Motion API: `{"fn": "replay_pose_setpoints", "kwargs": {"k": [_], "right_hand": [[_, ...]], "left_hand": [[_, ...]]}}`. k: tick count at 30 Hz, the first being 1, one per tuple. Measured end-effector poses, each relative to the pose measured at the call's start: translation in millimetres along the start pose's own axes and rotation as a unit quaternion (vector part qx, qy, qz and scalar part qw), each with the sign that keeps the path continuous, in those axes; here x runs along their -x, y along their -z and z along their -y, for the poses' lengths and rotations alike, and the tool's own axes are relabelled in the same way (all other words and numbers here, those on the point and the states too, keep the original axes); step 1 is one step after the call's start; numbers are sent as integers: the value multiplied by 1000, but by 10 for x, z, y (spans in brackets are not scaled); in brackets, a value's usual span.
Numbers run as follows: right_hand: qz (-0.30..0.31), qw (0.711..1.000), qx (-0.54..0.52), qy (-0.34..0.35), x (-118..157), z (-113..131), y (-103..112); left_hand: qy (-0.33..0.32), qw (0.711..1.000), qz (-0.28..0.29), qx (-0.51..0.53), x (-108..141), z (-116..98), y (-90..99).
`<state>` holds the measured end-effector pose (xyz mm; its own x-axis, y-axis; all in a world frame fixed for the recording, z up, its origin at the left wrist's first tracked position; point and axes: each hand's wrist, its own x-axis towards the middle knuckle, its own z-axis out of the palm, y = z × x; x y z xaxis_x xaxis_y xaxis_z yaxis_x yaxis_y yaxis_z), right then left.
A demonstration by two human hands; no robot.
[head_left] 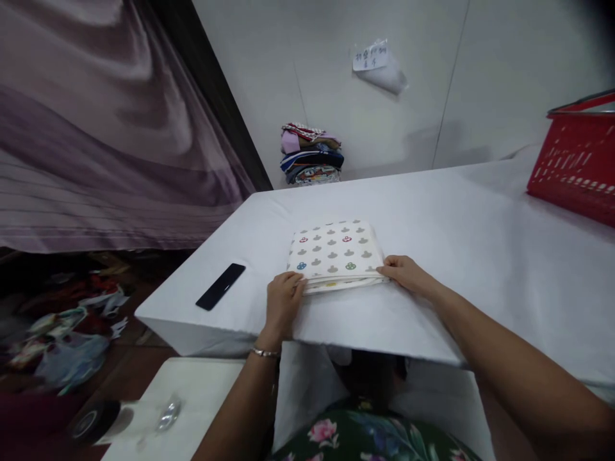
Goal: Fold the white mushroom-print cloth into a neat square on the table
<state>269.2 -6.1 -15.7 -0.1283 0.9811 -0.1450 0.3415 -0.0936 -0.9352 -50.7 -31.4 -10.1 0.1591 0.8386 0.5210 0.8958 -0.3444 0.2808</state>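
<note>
A folded white cloth with grey, red, blue and green printed shapes (334, 248) lies flat on the white-covered table (432, 224). Its layered edge faces me. At the near left corner, my left hand (284, 301) grips the folded edge, fingers bent over it. My right hand (406, 274) pinches the near right corner between thumb and fingers. A bracelet circles my left wrist.
A black phone (221, 286) lies left of the cloth. Folded clothes (312, 155) are stacked at the back against the wall. A red basket (576, 160) stands at the right. A white stool (192, 397) is below, at the left, near a curtain (120, 128).
</note>
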Motion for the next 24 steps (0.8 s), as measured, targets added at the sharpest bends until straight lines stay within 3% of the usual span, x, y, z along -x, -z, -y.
{"fn": "replay_pose_setpoints", "kwargs": {"k": [5,8,14,17,20,24], "right_hand": [[0,1000,2,-6,8,16,4],[1,1000,4,-12,17,26,8],[-29,998,48,7,53,33,8],[-107,977,154,101,113,65,-17],[-176,917,260,247,173,118,-84],[-124,853,334,382,161,132,-192]], "left_hand": [[58,998,8,21,171,285,108],[62,997,-6,50,207,272,96],[1,997,-60,40,127,142,97],[-26,999,-35,25,61,61,83],[-58,998,-7,5,-19,-14,47],[-85,995,46,-14,-142,-54,10]]}}
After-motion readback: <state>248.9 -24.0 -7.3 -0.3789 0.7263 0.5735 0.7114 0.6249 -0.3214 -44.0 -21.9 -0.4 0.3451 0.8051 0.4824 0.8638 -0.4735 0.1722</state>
